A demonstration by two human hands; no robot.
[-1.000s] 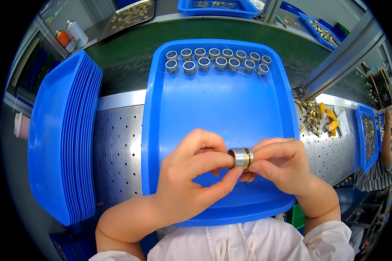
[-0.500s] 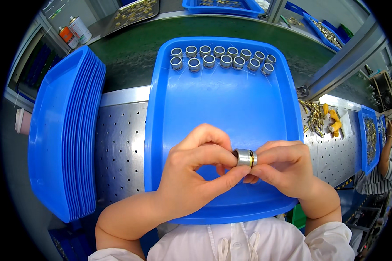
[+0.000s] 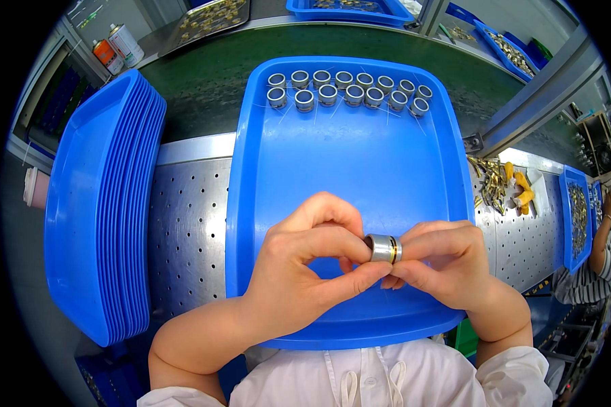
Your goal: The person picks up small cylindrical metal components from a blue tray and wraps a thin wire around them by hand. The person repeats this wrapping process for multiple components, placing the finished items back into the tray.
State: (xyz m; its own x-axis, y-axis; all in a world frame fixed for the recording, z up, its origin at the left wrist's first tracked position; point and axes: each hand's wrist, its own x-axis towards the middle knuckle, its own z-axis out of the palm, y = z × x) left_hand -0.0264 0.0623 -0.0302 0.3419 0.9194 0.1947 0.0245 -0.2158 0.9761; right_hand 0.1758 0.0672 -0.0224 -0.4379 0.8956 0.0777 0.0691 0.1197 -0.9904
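- Over the near edge of the blue tray (image 3: 305,176), the left hand (image 3: 299,271) and the right hand (image 3: 441,261) meet, both pinching one small metal ring (image 3: 384,248) with a brass-coloured band, held just above the tray's floor.
- Left thumb and forefinger grip the ring's left end; the right fingertips close on its right end.
- Under the tray lies the perforated metal surface (image 3: 190,217).
- At the surface's left edge leans a stack of blue trays (image 3: 98,210).
- Along the tray's far edge stand two rows of metal rings (image 3: 349,91).
- Near the surface's right edge lies a heap of small brass parts (image 3: 492,180).
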